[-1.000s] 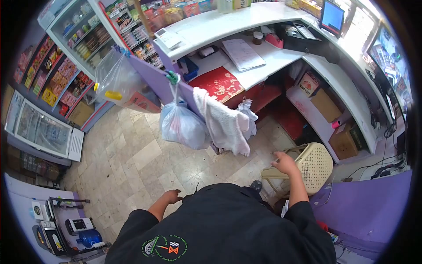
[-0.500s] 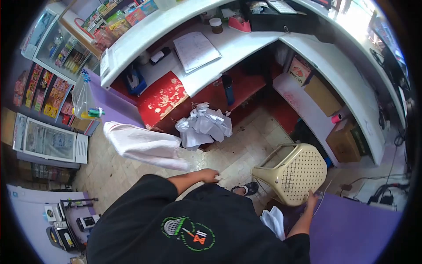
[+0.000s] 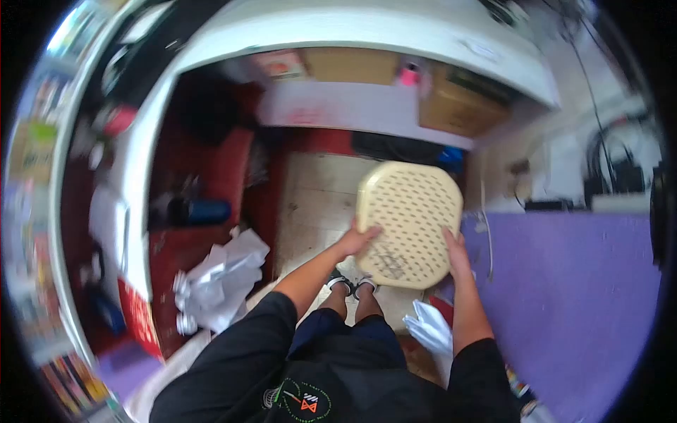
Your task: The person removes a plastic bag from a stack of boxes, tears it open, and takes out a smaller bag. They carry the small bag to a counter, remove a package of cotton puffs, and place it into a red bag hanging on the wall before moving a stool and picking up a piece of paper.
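A cream plastic stool (image 3: 412,211) with a perforated seat is in front of me, its seat facing up. My left hand (image 3: 361,238) grips the left edge of the seat, thumb on top. On the opposite edge, my right hand (image 3: 455,250) is closed in the same way. The fingers under the rim are hidden, and so are most of the stool's legs. My feet (image 3: 351,283) stand on the tiled floor just on the near side of the stool.
White plastic bags (image 3: 222,278) hang at the left by the red desk side. A blue bottle (image 3: 204,211) is beyond them. Ahead, a shelf (image 3: 345,106) holds a cardboard box (image 3: 462,106) and a pink spool (image 3: 409,74). A purple panel (image 3: 564,296) stands right, cables (image 3: 613,166) above it.
My view has turned right toward the shelf. My left hand has come over to the stool and taken hold of its edge. The stool, earlier tilted, now has its seat facing up.
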The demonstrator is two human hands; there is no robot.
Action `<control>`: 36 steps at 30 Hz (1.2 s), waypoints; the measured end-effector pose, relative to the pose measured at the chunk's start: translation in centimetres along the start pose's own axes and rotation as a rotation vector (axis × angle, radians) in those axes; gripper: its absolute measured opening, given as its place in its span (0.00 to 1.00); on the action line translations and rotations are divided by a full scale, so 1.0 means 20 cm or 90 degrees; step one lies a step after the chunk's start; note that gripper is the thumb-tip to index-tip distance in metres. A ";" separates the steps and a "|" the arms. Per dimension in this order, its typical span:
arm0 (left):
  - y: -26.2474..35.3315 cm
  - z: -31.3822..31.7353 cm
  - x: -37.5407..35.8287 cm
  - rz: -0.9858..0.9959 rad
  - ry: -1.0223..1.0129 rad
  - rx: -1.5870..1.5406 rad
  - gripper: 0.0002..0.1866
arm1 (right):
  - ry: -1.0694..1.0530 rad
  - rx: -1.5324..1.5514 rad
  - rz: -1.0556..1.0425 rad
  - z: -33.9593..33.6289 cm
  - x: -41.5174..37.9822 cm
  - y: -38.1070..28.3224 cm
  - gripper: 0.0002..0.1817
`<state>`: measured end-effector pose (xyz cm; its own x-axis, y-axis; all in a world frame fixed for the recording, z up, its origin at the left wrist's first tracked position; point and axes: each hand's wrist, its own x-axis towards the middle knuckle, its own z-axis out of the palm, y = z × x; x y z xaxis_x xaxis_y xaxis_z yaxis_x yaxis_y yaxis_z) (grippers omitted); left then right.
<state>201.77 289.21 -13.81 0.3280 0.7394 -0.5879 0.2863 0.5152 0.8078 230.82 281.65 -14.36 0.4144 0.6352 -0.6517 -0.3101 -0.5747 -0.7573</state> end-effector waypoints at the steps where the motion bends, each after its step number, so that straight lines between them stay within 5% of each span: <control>1: 0.04 -0.03 0.00 -0.055 -0.016 -0.060 0.43 | 0.054 -0.010 -0.018 0.06 -0.03 0.02 0.29; 2: -0.13 -0.09 0.10 -0.152 -0.023 -0.140 0.41 | 0.048 -0.041 -0.022 0.11 -0.09 -0.06 0.32; 3: 0.00 -0.07 0.02 -0.164 0.118 -0.111 0.39 | 0.036 -0.076 -0.026 0.15 -0.16 -0.14 0.35; 4: 0.02 -0.09 0.01 -0.117 0.057 -0.158 0.38 | 0.068 -0.100 -0.030 0.17 -0.16 -0.09 0.38; 9: -0.10 -0.73 -0.20 -0.072 0.236 -0.195 0.28 | 0.058 -0.240 -0.018 0.77 -0.43 -0.03 0.48; 11: -0.12 -0.96 -0.23 -0.037 0.236 -0.125 0.28 | -0.063 -0.183 -0.082 0.94 -0.47 -0.02 0.50; 14: -0.17 -1.21 -0.21 -0.033 0.301 -0.041 0.31 | -0.201 -0.220 0.000 1.04 -0.41 -0.05 0.53; 17: -0.05 -1.22 -0.22 -0.020 0.342 0.172 0.31 | -0.280 -0.235 0.057 1.10 -0.29 0.06 0.57; 19: 0.02 -1.14 -0.21 -0.007 0.354 0.332 0.31 | -0.447 -0.148 0.115 1.04 -0.21 0.09 0.60; 21: 0.11 -0.98 -0.17 0.321 0.532 0.603 0.31 | -0.427 -0.243 0.068 0.96 -0.13 0.12 0.56; 24: 0.37 -0.77 -0.13 0.327 0.282 0.659 0.33 | -0.347 -0.534 0.022 0.77 0.03 0.11 0.49; 27: 0.47 -0.65 0.02 0.372 0.161 0.774 0.33 | -0.235 -0.780 -0.056 0.50 0.31 0.21 0.43; 32: 0.38 -0.61 0.21 0.403 0.114 0.861 0.39 | -0.092 -0.745 0.066 0.23 0.90 0.31 0.41; 36: 0.36 -0.65 0.23 0.399 0.115 0.865 0.39 | 0.022 -0.780 -0.009 0.06 1.50 0.77 0.38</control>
<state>193.61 301.87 -10.10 0.6263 0.7757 -0.0777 0.7713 -0.6022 0.2061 237.46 292.52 -45.62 0.4400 0.6424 -0.6275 0.6971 -0.6848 -0.2123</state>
